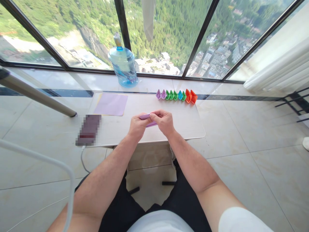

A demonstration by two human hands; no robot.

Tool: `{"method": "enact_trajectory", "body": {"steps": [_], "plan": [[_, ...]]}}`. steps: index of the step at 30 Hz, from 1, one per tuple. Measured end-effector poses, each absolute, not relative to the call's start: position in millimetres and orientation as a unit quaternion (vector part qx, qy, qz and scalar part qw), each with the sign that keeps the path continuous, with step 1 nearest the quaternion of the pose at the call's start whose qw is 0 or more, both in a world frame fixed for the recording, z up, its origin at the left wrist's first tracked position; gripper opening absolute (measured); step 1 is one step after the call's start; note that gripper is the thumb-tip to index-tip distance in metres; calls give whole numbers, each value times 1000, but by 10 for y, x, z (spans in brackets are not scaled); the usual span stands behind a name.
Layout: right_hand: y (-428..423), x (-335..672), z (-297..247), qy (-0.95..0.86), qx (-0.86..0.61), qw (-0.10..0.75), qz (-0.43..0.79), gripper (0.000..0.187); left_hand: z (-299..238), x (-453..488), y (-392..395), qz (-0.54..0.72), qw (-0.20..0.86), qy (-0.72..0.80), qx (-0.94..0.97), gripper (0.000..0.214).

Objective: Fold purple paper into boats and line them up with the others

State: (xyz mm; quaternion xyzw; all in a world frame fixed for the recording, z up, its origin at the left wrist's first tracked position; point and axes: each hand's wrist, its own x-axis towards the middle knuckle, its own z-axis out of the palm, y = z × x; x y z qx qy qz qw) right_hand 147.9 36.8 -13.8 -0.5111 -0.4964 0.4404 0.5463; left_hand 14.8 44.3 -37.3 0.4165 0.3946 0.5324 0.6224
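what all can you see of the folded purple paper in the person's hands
The folded purple paper is pale purple, matte-looking and narrow, with straight edges visible above and below the fingertips. The left hand grips its left part and the right hand its right, both thumbs on top. It appears over the near part of the white table, slightly tilted. Fingers cover its middle, so its full shape can't be told.

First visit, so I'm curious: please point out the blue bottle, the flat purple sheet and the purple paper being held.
Blue bottle [124, 67], head view: middle of its body.
Flat purple sheet [111, 104], head view: middle of its surface.
Held purple paper [151, 124], head view: its lower part.
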Motion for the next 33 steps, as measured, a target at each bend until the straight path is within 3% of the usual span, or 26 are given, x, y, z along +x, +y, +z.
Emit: {"method": "enact_trajectory", "body": {"steps": [7, 18, 25, 33], "plan": [[359, 1444, -164, -476, -508, 579, 424, 19, -367, 175, 429, 526, 623, 397, 420, 34], [376, 1478, -100, -514, -531, 539, 404, 21, -355, 185, 407, 518, 630, 408, 411, 37], [395, 1523, -144, -529, -510, 535, 416, 37, -324, 185, 440, 552, 645, 385, 361, 35], [403, 1509, -173, -497, -516, 542, 440, 33, -297, 191, 449, 568, 646, 383, 337, 33]]}}
